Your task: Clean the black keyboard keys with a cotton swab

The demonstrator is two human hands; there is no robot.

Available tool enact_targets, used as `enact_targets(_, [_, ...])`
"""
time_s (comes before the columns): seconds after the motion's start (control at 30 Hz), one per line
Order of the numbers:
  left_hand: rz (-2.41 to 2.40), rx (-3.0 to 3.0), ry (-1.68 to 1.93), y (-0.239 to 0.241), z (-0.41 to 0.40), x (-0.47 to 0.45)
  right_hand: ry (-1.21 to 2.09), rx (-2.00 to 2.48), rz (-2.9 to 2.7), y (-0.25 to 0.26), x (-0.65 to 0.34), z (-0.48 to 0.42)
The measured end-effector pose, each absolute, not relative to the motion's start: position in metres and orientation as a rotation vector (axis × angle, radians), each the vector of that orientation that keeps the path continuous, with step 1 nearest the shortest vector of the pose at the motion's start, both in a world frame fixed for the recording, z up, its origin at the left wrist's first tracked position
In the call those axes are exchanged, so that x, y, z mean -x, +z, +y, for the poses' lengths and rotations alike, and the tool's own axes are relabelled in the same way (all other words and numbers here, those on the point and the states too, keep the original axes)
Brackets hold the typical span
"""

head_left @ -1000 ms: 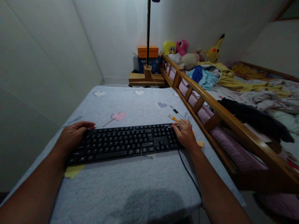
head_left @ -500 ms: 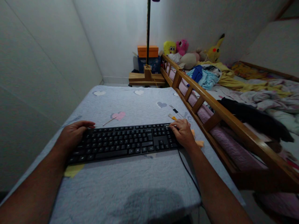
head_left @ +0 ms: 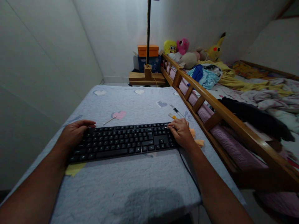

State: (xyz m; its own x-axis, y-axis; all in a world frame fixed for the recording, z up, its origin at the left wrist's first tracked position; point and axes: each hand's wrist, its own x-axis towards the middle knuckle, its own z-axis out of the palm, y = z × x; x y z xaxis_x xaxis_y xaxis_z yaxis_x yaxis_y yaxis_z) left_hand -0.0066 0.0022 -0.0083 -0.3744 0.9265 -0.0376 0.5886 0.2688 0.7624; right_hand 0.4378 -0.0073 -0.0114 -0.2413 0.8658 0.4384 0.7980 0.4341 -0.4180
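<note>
A black keyboard (head_left: 121,141) lies slightly tilted across the cloth-covered table (head_left: 130,186). My left hand (head_left: 73,135) is closed around its left end, thumb along the back edge. Over the number pad, my right hand (head_left: 181,132) has its fingers pinched together. A small white tip sticks out of that pinch at the keys and looks like the end of a cotton swab; the rest is hidden by the fingers. Another cotton swab (head_left: 109,120) rests on the cloth behind the keyboard. The keyboard's cable (head_left: 189,171) runs toward the front edge beneath my right forearm.
Behind my right hand lie a small yellow-handled brush (head_left: 173,116) and a thin tool with a black band (head_left: 175,110). An orange cloth (head_left: 199,142) is partly hidden by that hand. A wooden bed rail (head_left: 210,96) borders the table's right side; a stand (head_left: 147,74) is beyond.
My right hand has shifted slightly left over the number pad, with the white tip moving along. My left hand and the keyboard stay nearly in place.
</note>
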Motion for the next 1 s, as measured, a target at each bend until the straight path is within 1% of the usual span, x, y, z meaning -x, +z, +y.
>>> enact_targets(0.37, [2.038, -1.355, 0.953, -0.0081, 0.001, 0.006, 0.129, 1.41, -2.118, -0.0087, -0.4358, -0.0122])
enact_targets(0.67, [2.05, -1.34, 0.949, -0.0084, 0.0019, 0.006, 0.036, 1.433, -2.113, -0.0141, -0.4338, -0.0088])
enact_targets(1.0, [2.052, -1.35, 0.95, -0.0119, 0.0028, 0.0092, 0.012, 1.426, -2.147, -0.0102, -0.4319, -0.0133])
